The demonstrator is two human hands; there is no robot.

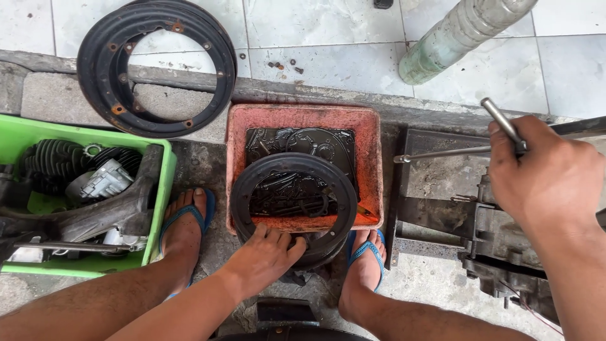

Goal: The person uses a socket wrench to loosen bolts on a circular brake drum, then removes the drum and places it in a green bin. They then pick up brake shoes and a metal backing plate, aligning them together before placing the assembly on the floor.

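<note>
While gripped, black rim [293, 199] under left hand [265, 256] fingers [295, 245].

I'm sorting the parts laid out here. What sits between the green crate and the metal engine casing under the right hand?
In the head view, between the green crate and the engine casing sits a red tray of dark oil, a black wheel rim across it, gripped by the left hand.

red tray [369, 164] | green crate [165, 183] | black rim [243, 189] | blue sandals [366, 249]
</note>
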